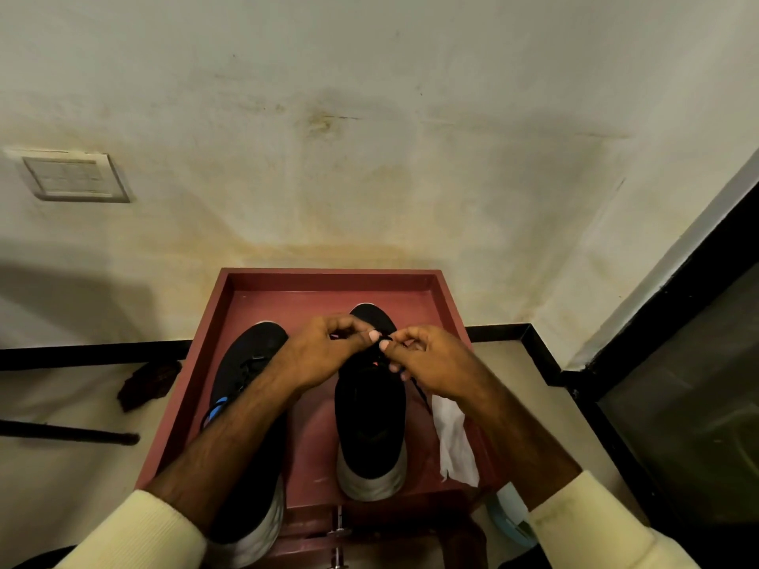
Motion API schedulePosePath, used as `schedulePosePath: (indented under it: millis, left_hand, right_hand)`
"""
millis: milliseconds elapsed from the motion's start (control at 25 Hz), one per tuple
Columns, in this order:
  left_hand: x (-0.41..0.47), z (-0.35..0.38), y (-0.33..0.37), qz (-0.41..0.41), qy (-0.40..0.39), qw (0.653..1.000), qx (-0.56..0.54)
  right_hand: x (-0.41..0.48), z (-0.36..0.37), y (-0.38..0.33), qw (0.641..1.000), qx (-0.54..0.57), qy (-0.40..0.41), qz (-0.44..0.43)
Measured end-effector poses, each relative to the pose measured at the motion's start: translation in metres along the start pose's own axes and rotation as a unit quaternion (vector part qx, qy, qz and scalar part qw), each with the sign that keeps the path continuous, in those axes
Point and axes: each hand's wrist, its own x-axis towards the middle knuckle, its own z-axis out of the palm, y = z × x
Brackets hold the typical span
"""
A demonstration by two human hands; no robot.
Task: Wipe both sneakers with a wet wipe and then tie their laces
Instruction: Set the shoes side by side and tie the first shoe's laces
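Both sneakers are standing in a red tray [242,283], long axes running away from the person, toes pointing to the wall. Over the right sneaker [369,425], the left hand [324,355] and right hand [427,365] are meeting, fingers pinching its black laces [423,394]. The left sneaker [250,363] is lying under the left forearm. A wet wipe [454,441] is lying below the right hand. No readable branding is showing.

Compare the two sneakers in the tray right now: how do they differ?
The right sneaker has both hands, left hand and right hand, pinching its laces; the left sneaker is untouched. The left sneaker shows blue trim, the right doesn't. Both are black with pale soles, toes toward the wall, in the red tray.
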Motion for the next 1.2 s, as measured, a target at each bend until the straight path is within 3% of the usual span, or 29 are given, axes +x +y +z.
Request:
schedulePosePath:
  millis: [160,360,440,560,720,1000,1080,1200]
  left_hand:
    - [0.002,0.001,0.003,-0.044,0.010,0.994,-0.095]
    - [0.001,-0.005,0.004,-0.042,-0.076,0.992,-0.089]
    - [0.001,-0.009,0.001,-0.024,-0.105,0.994,-0.030]
    - [0.003,-0.012,-0.003,-0.007,-0.079,0.996,0.033]
    - [0.001,-0.007,0.001,-0.019,-0.030,0.999,-0.012]
    - [0.000,-0.014,-0.014,-0.151,0.036,0.981,-0.118]
    - [-0.003,-0.019,-0.023,-0.176,0.064,0.981,-0.060]
    - [-0.011,-0.021,-0.029,-0.185,0.085,0.972,0.115]
  right_hand:
    - [0.000,-0.001,-0.007,0.990,0.139,-0.019,-0.027]
    - [0.000,0.002,-0.006,0.986,0.165,-0.027,-0.019]
    - [0.001,0.002,-0.008,0.981,0.191,-0.014,-0.005]
    - [0.002,0.002,-0.009,0.974,0.226,-0.011,0.005]
    - [0.003,0.005,-0.010,0.969,0.246,0.004,0.007]
    - [0.005,-0.003,0.003,0.967,0.232,0.060,0.091]
    - [0.005,-0.007,0.012,0.972,0.197,0.068,0.109]
    - [0.001,-0.008,0.019,0.978,0.155,0.076,0.115]
